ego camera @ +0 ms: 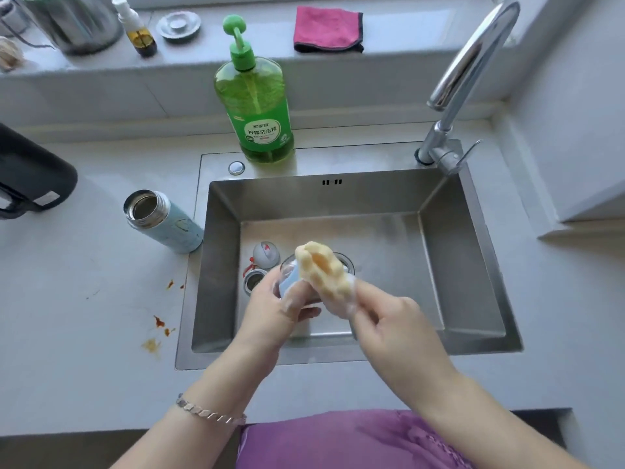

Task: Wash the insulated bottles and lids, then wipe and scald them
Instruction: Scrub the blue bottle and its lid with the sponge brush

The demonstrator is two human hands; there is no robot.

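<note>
Over the steel sink point(220, 272), my left hand point(270, 313) grips a light blue lid point(290, 277) with a clear cap part. My right hand point(389, 319) holds a soapy yellow sponge point(321, 269) pressed against that lid. A grey lid with a red mark point(267, 253) lies on the sink floor near the drain. A second metal-rimmed part point(253, 280) lies just below it, partly hidden by my left hand. An open light blue insulated bottle point(162, 220) stands on the counter left of the sink.
A green dish soap pump bottle point(255, 96) stands behind the sink, the faucet point(473, 69) at back right. A pink cloth point(328, 28), small spray bottle point(137, 27) and metal pot point(67, 22) sit on the ledge. A black kettle point(30, 177) is far left; orange stains point(157, 326) mark the counter.
</note>
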